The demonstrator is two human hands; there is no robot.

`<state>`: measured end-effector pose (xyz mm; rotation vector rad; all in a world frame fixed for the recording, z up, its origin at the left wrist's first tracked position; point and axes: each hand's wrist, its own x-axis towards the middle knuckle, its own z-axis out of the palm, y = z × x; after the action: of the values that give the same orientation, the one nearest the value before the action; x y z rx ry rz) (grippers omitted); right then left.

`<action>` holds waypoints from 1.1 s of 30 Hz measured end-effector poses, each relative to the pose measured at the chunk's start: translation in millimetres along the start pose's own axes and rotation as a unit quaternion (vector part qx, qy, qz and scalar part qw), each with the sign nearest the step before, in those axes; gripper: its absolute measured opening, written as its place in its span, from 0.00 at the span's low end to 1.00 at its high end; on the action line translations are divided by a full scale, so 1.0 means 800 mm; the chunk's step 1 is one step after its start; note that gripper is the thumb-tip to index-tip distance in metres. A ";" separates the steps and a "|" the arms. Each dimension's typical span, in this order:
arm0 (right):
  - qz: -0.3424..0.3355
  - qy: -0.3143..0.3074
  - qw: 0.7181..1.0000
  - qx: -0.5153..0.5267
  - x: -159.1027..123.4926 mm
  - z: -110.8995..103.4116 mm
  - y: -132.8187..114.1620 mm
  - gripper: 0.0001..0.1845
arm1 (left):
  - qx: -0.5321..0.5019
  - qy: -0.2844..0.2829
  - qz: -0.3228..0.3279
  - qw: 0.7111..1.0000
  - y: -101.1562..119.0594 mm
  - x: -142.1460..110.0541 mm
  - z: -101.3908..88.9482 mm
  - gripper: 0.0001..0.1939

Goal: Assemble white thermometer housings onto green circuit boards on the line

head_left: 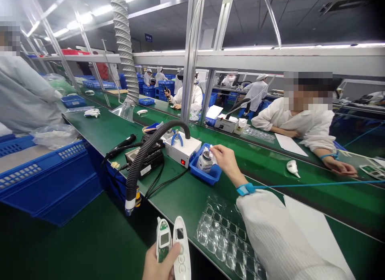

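My left hand [159, 266] is closed at the bottom of the view around two parts of a white handheld thermometer. One is the housing half [164, 240] with a green circuit board and small screen showing; the other is the front cover [182, 252] with a dark window and round buttons, under my thumb. My right hand [227, 163], wearing a blue wrist strap [246, 189], reaches over a small blue bin [207, 176]. Its fingers pinch a white wipe [213, 155] beside a squat white bottle [205, 163] in the bin.
A clear blister tray [222, 236] lies below my right forearm. Left of the bin stand a white box [180, 149] with blue pliers [177, 138] and a black hose [135, 167]. A co-worker [303, 123] sits across the green conveyor [264, 159], where a white thermometer [292, 168] lies.
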<state>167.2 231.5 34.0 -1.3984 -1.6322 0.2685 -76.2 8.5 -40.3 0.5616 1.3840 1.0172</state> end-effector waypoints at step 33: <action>-0.313 -0.204 0.899 -0.229 -0.328 -0.019 -0.104 0.19 | 0.130 -0.086 0.044 0.987 -0.046 -0.043 -0.011 0.12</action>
<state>99.9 -27.7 -32.2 -1.0941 -2.5245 -0.2365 -71.2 -40.5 -54.3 0.8895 1.3545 0.8405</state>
